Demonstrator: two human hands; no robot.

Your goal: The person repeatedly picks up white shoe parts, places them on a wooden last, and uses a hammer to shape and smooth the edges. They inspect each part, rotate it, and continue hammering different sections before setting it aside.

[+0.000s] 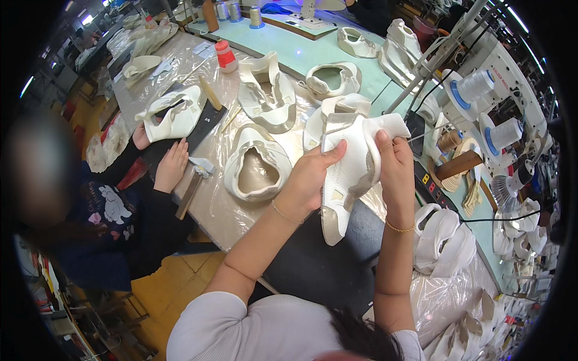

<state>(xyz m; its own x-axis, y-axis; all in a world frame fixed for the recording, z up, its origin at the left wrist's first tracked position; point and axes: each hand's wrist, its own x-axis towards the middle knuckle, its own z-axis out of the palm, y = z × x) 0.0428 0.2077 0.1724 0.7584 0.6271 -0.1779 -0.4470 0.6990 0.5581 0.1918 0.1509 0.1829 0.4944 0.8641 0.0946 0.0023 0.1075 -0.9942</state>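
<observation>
Both my hands hold up one white shoe upper point(349, 171) above the table edge. My left hand point(310, 177) grips its left side, thumb laid across the front. My right hand point(394, 162) pinches the folded top right part, thumb pressed on the fabric. Several more white uppers lie flat on the plastic-covered table point(211, 207), the nearest one point(256, 162) just left of my left hand.
A co-worker in a dark top sits at the left, a hand point(171, 165) beside another upper point(174, 111). A small red bottle point(226, 55) stands further back. Thread spools point(472, 87) and a sewing machine are at the right. A heap of uppers point(442, 237) lies by my right forearm.
</observation>
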